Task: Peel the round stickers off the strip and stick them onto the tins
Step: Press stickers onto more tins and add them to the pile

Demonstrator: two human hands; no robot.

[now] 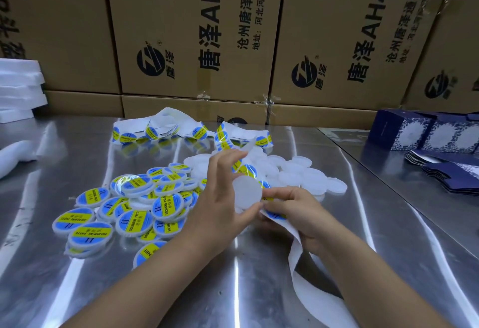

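The left hand (220, 198) has its thumb and fingers clamped on the rim of a blank white round plastic tin (246, 190), tilting the flat face up towards the other hand, probably so a label can go straight on. Touching it, the right hand (298, 213) pinches a white paper backing strip (308, 291), fingers curled round its edge. One of the round blue-and-yellow stickers (276, 215) shows on the strip just under that thumb; I cannot tell whether its edge is lifted yet. The strip's spent end trails off towards the person, while the loaded end loops away to the back of the shiny steel tabletop (233, 276), so fresh labels likely feed in from the far side. Sorting seems deliberate: a heap of labelled tins (134, 206) lies to the left, and unlabelled white tins (305, 177) are piled just beyond the hands, within easy reach. Brown cardboard cartons (194, 29) wall off the back, with dark blue patterned boxes (420, 133) at the right.
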